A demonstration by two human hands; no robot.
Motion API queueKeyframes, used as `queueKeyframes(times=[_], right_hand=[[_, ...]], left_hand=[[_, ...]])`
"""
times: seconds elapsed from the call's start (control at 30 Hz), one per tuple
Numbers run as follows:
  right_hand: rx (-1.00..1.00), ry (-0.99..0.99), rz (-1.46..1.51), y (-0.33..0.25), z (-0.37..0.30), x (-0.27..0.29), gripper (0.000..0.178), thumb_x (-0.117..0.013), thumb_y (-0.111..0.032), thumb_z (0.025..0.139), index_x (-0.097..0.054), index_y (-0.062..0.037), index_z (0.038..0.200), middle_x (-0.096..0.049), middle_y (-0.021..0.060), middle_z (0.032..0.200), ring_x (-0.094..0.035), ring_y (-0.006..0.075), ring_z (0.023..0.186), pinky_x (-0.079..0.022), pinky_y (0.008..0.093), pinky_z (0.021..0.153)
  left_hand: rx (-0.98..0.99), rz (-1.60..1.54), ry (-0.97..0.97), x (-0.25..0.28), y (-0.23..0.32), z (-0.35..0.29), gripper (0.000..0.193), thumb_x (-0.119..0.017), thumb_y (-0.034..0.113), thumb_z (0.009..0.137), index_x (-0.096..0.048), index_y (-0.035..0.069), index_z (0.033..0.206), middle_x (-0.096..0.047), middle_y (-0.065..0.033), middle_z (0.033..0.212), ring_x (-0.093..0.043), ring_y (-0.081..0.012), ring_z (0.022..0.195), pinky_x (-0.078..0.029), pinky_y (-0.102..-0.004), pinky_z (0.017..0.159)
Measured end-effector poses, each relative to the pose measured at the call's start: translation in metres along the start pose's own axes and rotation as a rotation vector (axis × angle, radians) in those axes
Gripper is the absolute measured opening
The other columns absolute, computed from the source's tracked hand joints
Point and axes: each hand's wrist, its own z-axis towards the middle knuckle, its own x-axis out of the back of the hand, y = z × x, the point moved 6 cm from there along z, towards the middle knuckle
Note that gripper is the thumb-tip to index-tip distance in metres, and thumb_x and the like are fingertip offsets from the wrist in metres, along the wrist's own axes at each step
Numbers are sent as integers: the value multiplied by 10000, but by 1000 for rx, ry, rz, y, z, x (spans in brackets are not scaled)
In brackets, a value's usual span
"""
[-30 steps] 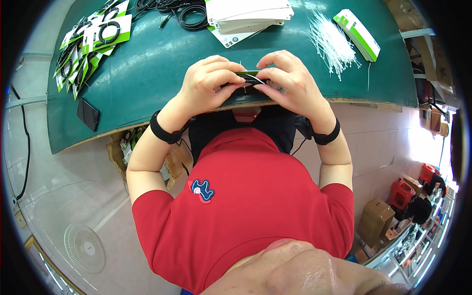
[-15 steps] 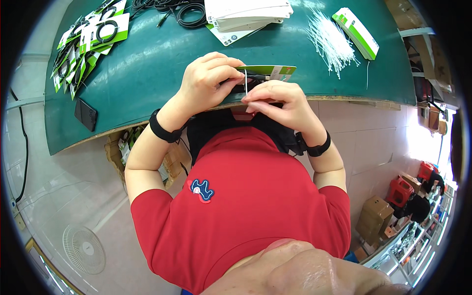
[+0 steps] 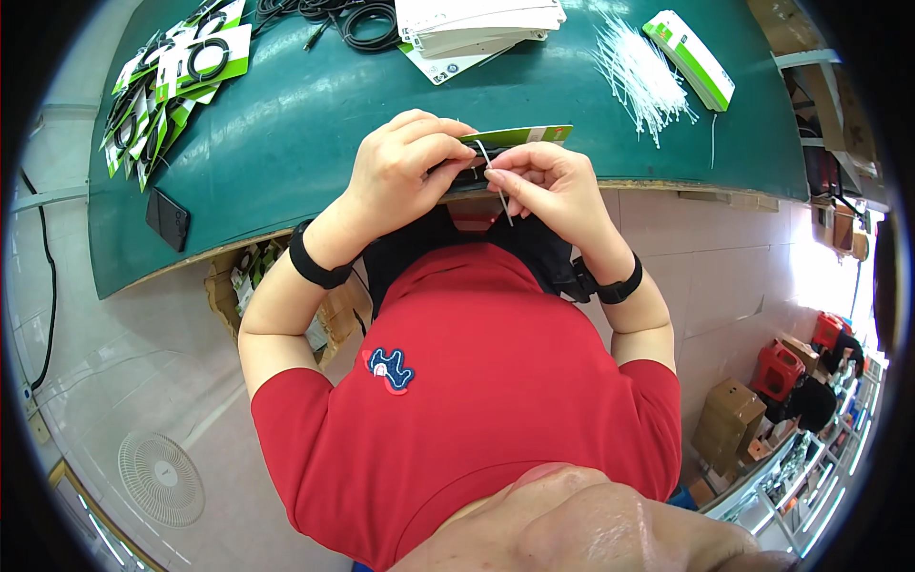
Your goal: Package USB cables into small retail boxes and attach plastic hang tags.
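Note:
Close to the table's front edge I hold up a green-and-white card (image 3: 522, 135) with a black cable (image 3: 489, 151) against it. My left hand (image 3: 405, 167) is closed on the card's left end, its fingertips covering part of the cable. A white zip tie (image 3: 502, 199) runs across the cable, its tail hanging down past the edge. My right hand (image 3: 553, 186) pinches that zip tie between thumb and forefinger. The cable's coil is mostly hidden behind both hands.
On the green table (image 3: 315, 124), carded cables (image 3: 181, 86) are heaped at the left, near a black phone (image 3: 168, 220). Loose black cables (image 3: 370, 27) and stacked white cards (image 3: 481, 29) lie at the back. White zip ties (image 3: 643, 81) and a green-white card stack (image 3: 688, 59) sit right.
My right hand has shifted slightly right and up, its fingers now on the zip tie's tail, which slants downward. The left hand keeps its hold on the card.

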Motion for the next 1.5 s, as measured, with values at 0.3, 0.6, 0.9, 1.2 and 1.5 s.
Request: queueKeyframes(times=[0.3,0.6,0.9,1.2,1.5], right_hand=[[93,45,-213,-6,0,-6,116,-652,-89,881,-634,25,876,-665,39,710,-616,56,595,-485,197,517],[115,45,-280,-3,0,-3,105,-663,-84,870,-622,12,863,-656,46,707,-619,67,592,-478,208,538],[239,75,-408,-7,-2,-9,79,-670,-72,860,-628,-5,870,-632,61,734,-631,119,576,-482,247,532],[554,120,-723,-6,-15,-12,101,-702,-70,797,-641,-39,871,-614,104,751,-622,271,651,-499,352,585],[530,-82,-688,-44,-36,12,162,-748,-85,763,-668,-40,897,-659,86,780,-642,251,670,-512,337,603]], left_hand=[[-9,35,-1,0,3,1,191,-751,9,680,-641,49,831,-693,-87,965,-641,-255,813,-526,-328,686],[38,63,-46,-1,0,4,130,-701,32,735,-614,56,828,-680,-85,924,-628,-262,810,-517,-346,680],[27,81,-38,-2,3,3,102,-680,47,752,-598,61,811,-665,-66,917,-619,-257,803,-509,-349,672],[-93,146,-27,-2,21,-6,205,-684,-4,674,-625,45,865,-670,-107,994,-638,-275,794,-508,-359,673],[-186,216,13,-9,38,-26,161,-668,-12,659,-660,29,815,-688,-119,999,-648,-224,743,-520,-310,626]])
